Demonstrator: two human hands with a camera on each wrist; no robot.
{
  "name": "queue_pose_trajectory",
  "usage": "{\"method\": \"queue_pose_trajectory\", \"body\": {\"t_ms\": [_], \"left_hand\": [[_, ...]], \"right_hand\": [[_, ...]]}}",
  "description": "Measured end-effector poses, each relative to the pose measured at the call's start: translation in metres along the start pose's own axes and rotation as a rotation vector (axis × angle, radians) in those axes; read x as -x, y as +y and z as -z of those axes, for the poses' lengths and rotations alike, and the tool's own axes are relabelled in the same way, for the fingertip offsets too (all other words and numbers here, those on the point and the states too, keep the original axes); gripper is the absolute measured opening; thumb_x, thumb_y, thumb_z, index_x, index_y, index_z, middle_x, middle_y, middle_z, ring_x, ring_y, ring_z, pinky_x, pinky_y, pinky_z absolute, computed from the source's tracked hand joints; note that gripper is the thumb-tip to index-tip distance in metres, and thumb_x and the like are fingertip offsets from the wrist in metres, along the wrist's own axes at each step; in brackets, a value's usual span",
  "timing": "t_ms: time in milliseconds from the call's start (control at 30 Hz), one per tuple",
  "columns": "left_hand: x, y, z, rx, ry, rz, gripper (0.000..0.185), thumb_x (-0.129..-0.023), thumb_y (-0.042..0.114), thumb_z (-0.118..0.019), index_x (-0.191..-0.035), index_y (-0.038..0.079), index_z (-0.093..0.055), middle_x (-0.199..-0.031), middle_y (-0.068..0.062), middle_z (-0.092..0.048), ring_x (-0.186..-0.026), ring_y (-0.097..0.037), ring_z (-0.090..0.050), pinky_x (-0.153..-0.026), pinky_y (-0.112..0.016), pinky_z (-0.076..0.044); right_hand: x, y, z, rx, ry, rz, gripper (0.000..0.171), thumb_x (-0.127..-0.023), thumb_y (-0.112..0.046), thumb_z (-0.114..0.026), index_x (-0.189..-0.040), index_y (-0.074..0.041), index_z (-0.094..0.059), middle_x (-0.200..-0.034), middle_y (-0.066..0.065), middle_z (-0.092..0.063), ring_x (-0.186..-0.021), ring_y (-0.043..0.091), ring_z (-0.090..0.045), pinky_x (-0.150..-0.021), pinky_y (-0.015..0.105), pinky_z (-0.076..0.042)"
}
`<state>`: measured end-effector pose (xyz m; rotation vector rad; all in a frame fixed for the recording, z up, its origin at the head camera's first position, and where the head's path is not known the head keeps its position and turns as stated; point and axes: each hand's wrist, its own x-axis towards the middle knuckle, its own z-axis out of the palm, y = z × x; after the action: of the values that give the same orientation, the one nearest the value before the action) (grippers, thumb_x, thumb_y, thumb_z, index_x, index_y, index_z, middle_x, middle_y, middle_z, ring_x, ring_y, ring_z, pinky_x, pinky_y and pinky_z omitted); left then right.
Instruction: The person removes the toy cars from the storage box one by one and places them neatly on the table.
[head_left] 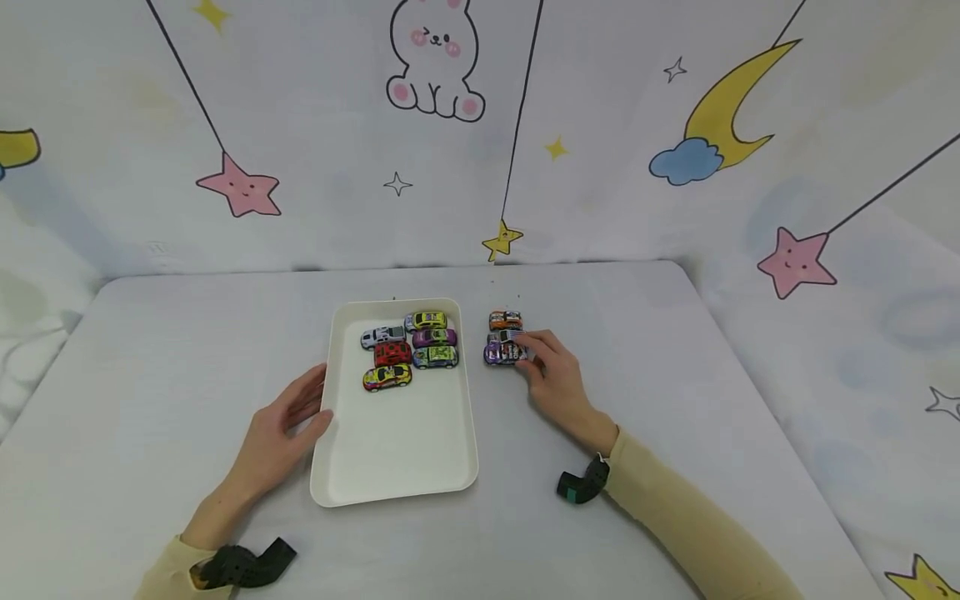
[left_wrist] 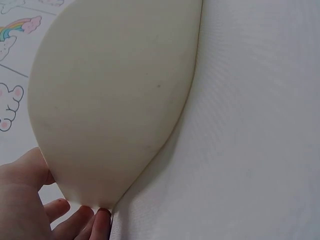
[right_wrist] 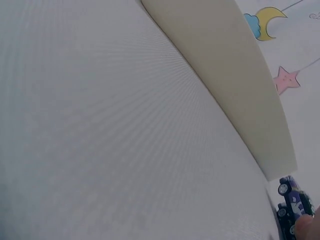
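Note:
A white rectangular tray (head_left: pixel 393 442) holds several small toy cars, among them a red one (head_left: pixel 392 353), a silver one (head_left: pixel 383 336) and a yellow one (head_left: pixel 387 377). My left hand (head_left: pixel 273 437) rests against the tray's left side, its fingertips touching the wall (left_wrist: pixel 107 125). Right of the tray, my right hand (head_left: pixel 555 379) pinches a purple-and-white toy car (right_wrist: pixel 295 202) between thumb and fingers. This car sits close against another purple toy car (head_left: pixel 502 354); the fingers partly hide both. Just behind them lies an orange toy car (head_left: pixel 506 319).
The tray and cars are on a white cloth-covered table (head_left: pixel 645 350). Behind it hangs a white backdrop (head_left: pixel 322 167) printed with stars, a moon and a bunny. Black wrist bands (head_left: pixel 243 567) are on both arms.

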<state>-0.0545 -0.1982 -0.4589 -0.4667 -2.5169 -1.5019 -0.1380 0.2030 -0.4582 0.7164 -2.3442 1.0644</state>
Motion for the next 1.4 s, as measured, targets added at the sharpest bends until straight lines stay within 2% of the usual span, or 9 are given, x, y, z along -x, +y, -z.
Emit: {"method": "queue_pose_trajectory", "body": {"t_ms": [200,333,533,633,767,967,1133,1400], "left_hand": [[0.0011,-0.0024,-0.0003,-0.007,0.003,0.032,0.062,-0.093,0.004,-0.068,-0.150,0.006,-0.043,-0.143,-0.020,-0.055,-0.118,0.009,-0.056,-0.094,-0.004,-0.047],[0.0006,-0.0014,0.0004,-0.010,0.001,0.028,0.062,-0.094,0.005,-0.067,-0.151,0.007,-0.043,-0.143,-0.020,-0.055,-0.118,0.009,-0.056,-0.094,-0.004,-0.047],[0.0005,-0.0012,0.0008,-0.019,0.000,0.006,0.061,-0.094,0.005,-0.066,-0.151,0.005,-0.042,-0.143,-0.023,-0.054,-0.118,0.011,-0.054,-0.095,-0.004,-0.046],[0.0006,-0.0008,0.0009,-0.012,-0.002,0.017,0.061,-0.094,0.005,-0.066,-0.151,0.006,-0.042,-0.144,-0.021,-0.054,-0.119,0.011,-0.053,-0.095,-0.004,-0.046],[0.0005,-0.0001,0.0011,-0.001,-0.002,0.030,0.061,-0.094,0.005,-0.067,-0.151,0.006,-0.043,-0.144,-0.020,-0.054,-0.121,0.011,-0.053,-0.095,-0.004,-0.046],[0.0003,0.0001,0.0006,-0.004,0.000,0.012,0.061,-0.094,0.004,-0.066,-0.150,0.004,-0.043,-0.144,-0.022,-0.053,-0.122,0.011,-0.052,-0.095,-0.004,-0.046],[0.0001,-0.0005,0.0001,0.003,0.002,0.029,0.061,-0.094,0.004,-0.067,-0.150,0.004,-0.043,-0.145,-0.020,-0.054,-0.122,0.011,-0.052,-0.096,-0.004,-0.046],[-0.0002,-0.0011,0.0001,-0.006,0.006,0.016,0.061,-0.093,0.004,-0.067,-0.150,0.005,-0.044,-0.144,-0.021,-0.055,-0.120,0.011,-0.053,-0.095,-0.004,-0.046]], "right_hand": [[0.0012,0.0023,-0.0008,0.009,-0.035,-0.024,0.036,-0.079,0.014,-0.074,-0.111,-0.002,-0.072,-0.110,0.010,-0.065,-0.072,0.012,-0.055,-0.060,0.021,-0.048],[0.0013,0.0024,-0.0011,0.018,-0.051,-0.035,0.034,-0.079,0.014,-0.073,-0.109,-0.002,-0.072,-0.111,0.010,-0.065,-0.073,0.012,-0.054,-0.060,0.022,-0.048],[0.0014,0.0024,-0.0016,0.027,-0.043,-0.011,0.034,-0.079,0.014,-0.072,-0.109,-0.002,-0.071,-0.112,0.010,-0.064,-0.071,0.012,-0.054,-0.059,0.022,-0.047],[0.0013,0.0027,-0.0020,0.030,-0.040,-0.003,0.034,-0.079,0.015,-0.071,-0.109,-0.001,-0.071,-0.112,0.011,-0.063,-0.071,0.013,-0.053,-0.059,0.022,-0.046],[0.0006,0.0016,-0.0016,0.032,-0.044,-0.014,0.035,-0.079,0.016,-0.070,-0.109,-0.001,-0.071,-0.112,0.012,-0.062,-0.071,0.013,-0.054,-0.059,0.023,-0.047],[0.0000,0.0001,-0.0005,0.045,-0.035,-0.017,0.037,-0.076,0.018,-0.067,-0.108,-0.001,-0.072,-0.108,0.014,-0.060,-0.067,0.012,-0.053,-0.055,0.023,-0.046],[0.0000,0.0008,-0.0007,0.052,-0.016,-0.011,0.038,-0.075,0.016,-0.063,-0.107,-0.001,-0.072,-0.106,0.013,-0.060,-0.064,0.011,-0.051,-0.054,0.022,-0.043],[-0.0004,0.0009,-0.0014,0.060,0.003,-0.020,0.037,-0.073,0.014,-0.063,-0.105,-0.001,-0.073,-0.103,0.013,-0.060,-0.064,0.011,-0.050,-0.053,0.022,-0.041]]}}
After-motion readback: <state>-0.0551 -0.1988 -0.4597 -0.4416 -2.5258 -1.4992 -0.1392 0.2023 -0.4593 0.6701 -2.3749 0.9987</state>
